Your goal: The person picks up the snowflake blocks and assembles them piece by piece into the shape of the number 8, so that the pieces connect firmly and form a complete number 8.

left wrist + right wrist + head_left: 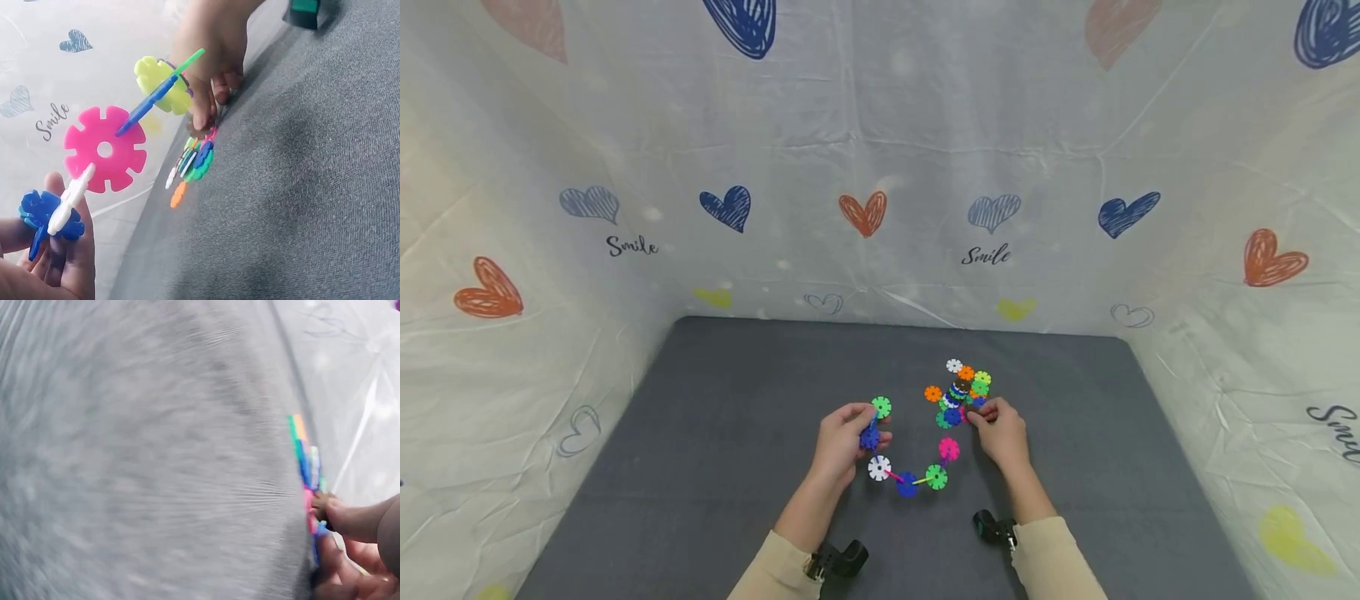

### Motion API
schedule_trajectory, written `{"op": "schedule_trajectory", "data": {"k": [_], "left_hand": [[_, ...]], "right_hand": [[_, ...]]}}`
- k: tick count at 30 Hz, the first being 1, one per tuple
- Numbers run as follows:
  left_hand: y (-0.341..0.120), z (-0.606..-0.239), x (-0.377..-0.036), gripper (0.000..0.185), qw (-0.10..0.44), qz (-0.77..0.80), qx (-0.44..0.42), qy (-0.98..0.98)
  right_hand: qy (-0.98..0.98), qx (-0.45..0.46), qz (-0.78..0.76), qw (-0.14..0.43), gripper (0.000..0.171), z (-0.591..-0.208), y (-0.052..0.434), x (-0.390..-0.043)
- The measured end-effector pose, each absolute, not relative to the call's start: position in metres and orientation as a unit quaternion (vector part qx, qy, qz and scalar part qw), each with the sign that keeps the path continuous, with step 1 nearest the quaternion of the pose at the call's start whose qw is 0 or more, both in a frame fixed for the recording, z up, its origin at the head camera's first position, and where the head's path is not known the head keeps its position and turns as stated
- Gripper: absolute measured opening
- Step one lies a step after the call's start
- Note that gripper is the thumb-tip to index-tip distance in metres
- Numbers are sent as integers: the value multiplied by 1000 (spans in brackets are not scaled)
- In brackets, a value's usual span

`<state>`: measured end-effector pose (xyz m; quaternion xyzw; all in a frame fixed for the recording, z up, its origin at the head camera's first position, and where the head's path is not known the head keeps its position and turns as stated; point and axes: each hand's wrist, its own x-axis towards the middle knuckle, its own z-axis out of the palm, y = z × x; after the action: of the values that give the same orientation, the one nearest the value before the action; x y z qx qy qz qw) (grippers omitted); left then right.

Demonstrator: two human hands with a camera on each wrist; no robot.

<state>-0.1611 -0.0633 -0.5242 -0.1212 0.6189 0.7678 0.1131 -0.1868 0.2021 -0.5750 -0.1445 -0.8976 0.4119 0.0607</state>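
Note:
My left hand (838,442) grips one end of a chain of slotted plastic flower discs, at a blue disc (40,212). From there the chain curves toward the right through a white disc (879,468), a blue one (907,486), a green one (936,477) and a pink one (949,449). Another green disc (882,407) shows beside the left fingertips. At the near right edge of a heap of loose discs (932,393), my right hand (1006,435) pinches a brown disc (320,505) between thumb and fingers. Parts of the heap are hidden behind the right fingers.
Both hands work over a dark grey table (760,367). Behind it and along its sides hangs a pale curtain (917,183) printed with hearts. Black cameras are strapped at the left wrist (847,558) and right wrist (990,527), low over the cloth.

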Motion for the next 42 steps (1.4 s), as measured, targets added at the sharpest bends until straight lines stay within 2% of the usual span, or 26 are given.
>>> {"op": "schedule_trajectory", "data": {"k": [8,13,19,23,35,42], "left_hand": [[-61,-520,-157,27,69,738,-84,666],[-56,-516,-156,23,50,719,-67,690],[-53,-516,-155,23,59,711,-51,699],[-51,-516,-155,23,66,712,-46,697],[-51,-514,-156,23,81,703,-21,706],[-56,-512,-158,22,88,663,-2,743]], "right_hand": [[-826,-55,559,49,21,-555,187,-177],[-825,23,555,101,13,-541,164,-166],[-825,95,530,175,7,-534,143,-159],[-823,127,517,200,7,-531,138,-158],[-811,195,510,207,8,-531,139,-163],[-816,187,519,170,9,-529,145,-164]]}}
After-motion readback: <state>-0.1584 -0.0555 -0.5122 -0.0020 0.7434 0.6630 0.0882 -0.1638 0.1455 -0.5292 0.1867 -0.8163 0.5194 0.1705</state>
